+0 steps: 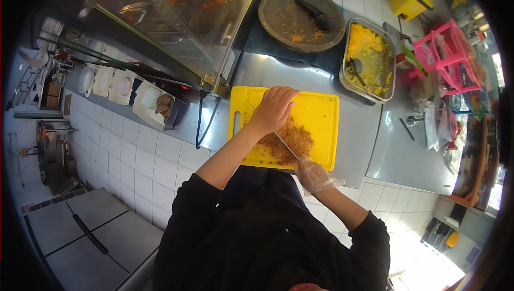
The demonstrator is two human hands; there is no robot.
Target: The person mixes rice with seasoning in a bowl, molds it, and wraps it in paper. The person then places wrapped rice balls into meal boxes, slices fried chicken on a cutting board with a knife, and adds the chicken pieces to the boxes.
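Observation:
A yellow cutting board [325,110] lies on the steel counter in front of me, bearing a pile of brown-orange chopped food [300,140]; its exact kind I cannot make out. My right hand [313,174], in a clear plastic glove, grips a knife [285,145] at the board's near edge. The blade slants up and left across the food. My bare left hand [276,110] lies over the far part of the blade with its fingers stretched out, hiding that end of the knife and some food.
Beyond the board sits a round stone mortar [273,20] with a black-handled tool in it. A metal tray [386,79] of yellow food stands right of it. At the left is a glass display case [176,28]; a pink basket [447,50] stands far right.

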